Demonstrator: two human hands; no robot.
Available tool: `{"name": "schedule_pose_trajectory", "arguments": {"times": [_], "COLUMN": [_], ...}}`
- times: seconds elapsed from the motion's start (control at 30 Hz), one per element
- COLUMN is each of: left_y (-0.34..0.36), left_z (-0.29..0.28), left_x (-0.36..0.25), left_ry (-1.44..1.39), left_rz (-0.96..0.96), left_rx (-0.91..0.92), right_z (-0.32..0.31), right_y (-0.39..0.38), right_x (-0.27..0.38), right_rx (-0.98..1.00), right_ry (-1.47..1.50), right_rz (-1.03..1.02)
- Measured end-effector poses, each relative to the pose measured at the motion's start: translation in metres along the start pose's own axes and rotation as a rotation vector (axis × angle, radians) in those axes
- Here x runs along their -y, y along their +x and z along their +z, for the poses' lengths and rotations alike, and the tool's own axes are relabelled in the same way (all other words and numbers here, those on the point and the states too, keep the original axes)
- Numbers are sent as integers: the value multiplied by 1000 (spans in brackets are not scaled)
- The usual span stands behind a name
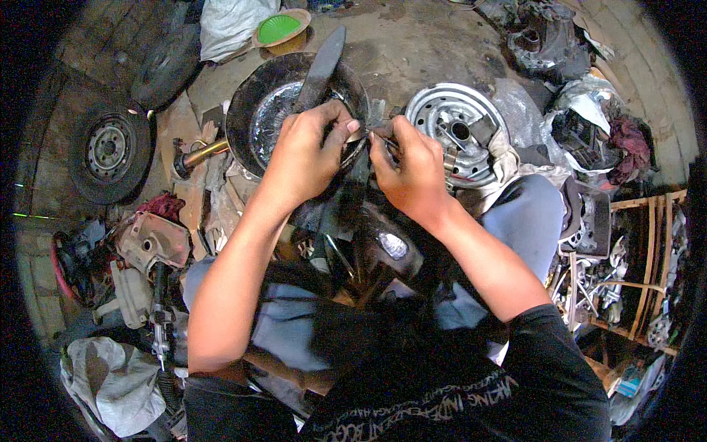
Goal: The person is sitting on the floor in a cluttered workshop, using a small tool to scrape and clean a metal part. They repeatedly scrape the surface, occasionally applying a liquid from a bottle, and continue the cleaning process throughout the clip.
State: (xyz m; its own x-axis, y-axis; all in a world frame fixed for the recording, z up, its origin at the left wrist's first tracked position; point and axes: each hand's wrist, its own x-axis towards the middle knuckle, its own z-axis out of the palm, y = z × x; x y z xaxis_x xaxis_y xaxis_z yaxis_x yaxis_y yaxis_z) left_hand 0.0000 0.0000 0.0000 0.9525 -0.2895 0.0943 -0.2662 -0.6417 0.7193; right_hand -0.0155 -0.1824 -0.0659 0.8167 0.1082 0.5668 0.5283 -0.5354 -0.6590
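**Pinching a small part (356, 135) over the basin's right edge**

Pinches the part, metallic and mostly hidden, between thumb and finger of the left hand (313, 144), with that grip closed on it. Brings the right hand (416, 166) in from the other side, with thumb and fingertip close together; cannot tell whether gripping the same part or another.

Has a long, dark blade (324, 70) slanting across the basin (254, 88), with its lower end behind the left hand; cannot tell whether holding this too. Has a bare silver wheel (434, 110) lying just right of the basin, with a pale cloth (503, 160) at its near edge. Has a glossy black piece (379, 254) below both hands, between blue-trousered legs.

Shows, beyond the basin, a green bowl (278, 29) near a white sack (232, 29). Shows a tyred wheel (109, 149) at far left and a wooden frame (648, 258) at far right, beside loose metal parts (589, 287).
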Motion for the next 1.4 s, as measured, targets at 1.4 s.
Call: {"name": "schedule_pose_trajectory", "arguments": {"times": [1.4], "left_y": [1], "left_z": [1], "left_x": [2], "left_ry": [-13], "left_rz": [54], "left_rx": [-38], "right_z": [-2], "right_y": [6], "right_x": [2], "right_rx": [-56], "right_ry": [-36], "right_rz": [-140]}}
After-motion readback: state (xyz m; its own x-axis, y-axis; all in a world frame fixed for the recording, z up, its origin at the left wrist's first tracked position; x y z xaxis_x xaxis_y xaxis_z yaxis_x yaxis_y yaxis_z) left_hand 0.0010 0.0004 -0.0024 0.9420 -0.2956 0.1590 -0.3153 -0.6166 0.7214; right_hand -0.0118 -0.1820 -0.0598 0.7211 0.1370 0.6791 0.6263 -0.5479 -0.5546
